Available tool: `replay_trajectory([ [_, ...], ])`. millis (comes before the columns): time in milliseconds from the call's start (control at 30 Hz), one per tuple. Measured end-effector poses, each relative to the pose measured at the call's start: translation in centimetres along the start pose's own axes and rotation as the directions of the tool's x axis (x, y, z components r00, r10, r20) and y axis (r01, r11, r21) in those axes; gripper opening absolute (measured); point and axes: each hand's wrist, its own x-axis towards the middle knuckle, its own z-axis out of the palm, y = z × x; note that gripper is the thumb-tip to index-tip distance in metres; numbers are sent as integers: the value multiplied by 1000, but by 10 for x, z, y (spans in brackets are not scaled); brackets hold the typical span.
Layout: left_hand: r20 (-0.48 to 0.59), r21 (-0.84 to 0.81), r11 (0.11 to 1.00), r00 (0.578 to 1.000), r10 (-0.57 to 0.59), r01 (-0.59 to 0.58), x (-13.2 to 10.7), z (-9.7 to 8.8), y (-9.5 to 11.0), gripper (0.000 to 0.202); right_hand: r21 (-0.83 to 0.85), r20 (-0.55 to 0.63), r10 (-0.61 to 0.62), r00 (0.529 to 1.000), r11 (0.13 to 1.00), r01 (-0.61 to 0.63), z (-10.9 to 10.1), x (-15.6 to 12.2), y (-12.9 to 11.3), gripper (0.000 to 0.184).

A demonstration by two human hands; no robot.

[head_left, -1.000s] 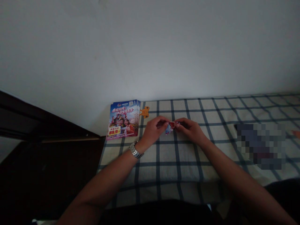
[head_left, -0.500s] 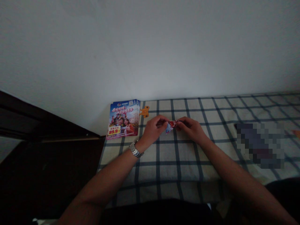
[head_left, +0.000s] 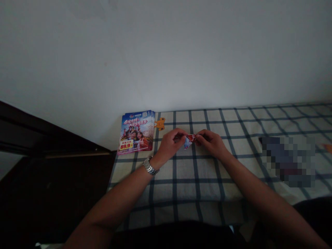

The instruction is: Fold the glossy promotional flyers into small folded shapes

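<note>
Between my two hands is a small folded piece of printed paper (head_left: 190, 139), red and pale blue, just above the checked cloth. The fingertips of my left hand (head_left: 171, 142) pinch its left end; a metal watch (head_left: 150, 165) sits on that wrist. My right hand (head_left: 211, 142) pinches the right end between thumb and fingers. Parts of the paper are hidden behind the fingertips. To the left of my left hand lies a stack of colourful flyers (head_left: 136, 131), its top sheet showing a large 89.9.
A grey-and-white checked cloth (head_left: 207, 186) covers the surface, which meets a pale wall (head_left: 166, 55). An orange bear figure (head_left: 159, 123) shows beside the flyers. On the right lies a dark, pixelated object (head_left: 285, 160). The left side drops to a dark floor (head_left: 57, 193).
Both hands stay nearly in place, still pinching the paper. Its hanging pale blue part has shifted very slightly.
</note>
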Motion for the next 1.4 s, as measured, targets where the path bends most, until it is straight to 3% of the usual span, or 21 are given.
replay_trajectory([
  [567, 66, 73, 993, 994, 90, -94, 0, 2, -3, 17, 48, 39, 17, 999, 999, -19, 0, -1, 5, 32],
  [833, 141, 36, 998, 989, 45, -51, -1, 5, -1, 15, 44, 62, 28, 998, 999, -31, 3, -1, 3, 32],
  [1400, 80, -27, 1000, 997, 1, 1, 0, 3, -1, 15, 52, 79, -10, 997, 999, 6, 1, 1, 4, 36],
])
